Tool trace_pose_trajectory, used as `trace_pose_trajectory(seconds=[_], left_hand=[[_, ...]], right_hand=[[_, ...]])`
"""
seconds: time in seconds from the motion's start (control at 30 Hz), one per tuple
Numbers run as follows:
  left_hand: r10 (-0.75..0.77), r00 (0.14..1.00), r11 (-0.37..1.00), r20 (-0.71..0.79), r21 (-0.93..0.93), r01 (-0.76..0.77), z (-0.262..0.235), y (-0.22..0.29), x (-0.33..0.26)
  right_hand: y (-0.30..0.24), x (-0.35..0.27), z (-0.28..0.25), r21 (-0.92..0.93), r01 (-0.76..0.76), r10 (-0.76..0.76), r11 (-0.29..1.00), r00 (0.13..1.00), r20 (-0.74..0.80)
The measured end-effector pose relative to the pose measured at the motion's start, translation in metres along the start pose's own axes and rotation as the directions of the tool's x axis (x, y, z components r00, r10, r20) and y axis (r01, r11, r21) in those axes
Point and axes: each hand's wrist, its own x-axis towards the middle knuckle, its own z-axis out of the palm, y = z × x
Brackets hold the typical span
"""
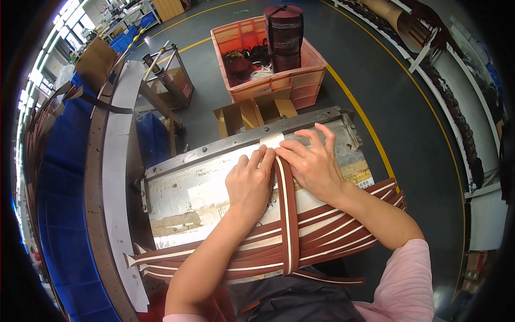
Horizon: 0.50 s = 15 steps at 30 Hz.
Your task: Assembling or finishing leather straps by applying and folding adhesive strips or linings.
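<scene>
One brown strip [285,214] at the fingertips, more lying in a bundle [343,225].
Head view: the left hand [248,180] and right hand [316,166] meet at the strip's far end, over a metal plate [174,206], fingers on it; pinched or only pressed, I cannot tell. The strip runs back across the bundle towards the person. Work seems under way on this one end; the bundled strips look left over, and no finished piece can be made out.

2 hands [249,185] [315,163], 1 crosswise strip [285,214], 1 pink crate [306,86]
</scene>
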Motion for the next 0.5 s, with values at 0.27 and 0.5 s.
trace_pose_trajectory(seconds=[0.27, 0.5], left_hand=[[0.011, 1.0, 1.0, -0.014, -0.017, -0.012, -0.002, 0.0021, 0.0051], [-0.004, 1.0, 1.0, -0.01, 0.024, 0.005, 0.0021, 0.0038, 0.0036]], right_hand=[[0.0032, -0.0002, -0.0019, 0.051, -0.06, 0.058, 0.997, 0.998, 0.035], [0.0036, -0.0014, -0.0016, 0.052, -0.053, 0.052, 0.997, 0.999, 0.004]])
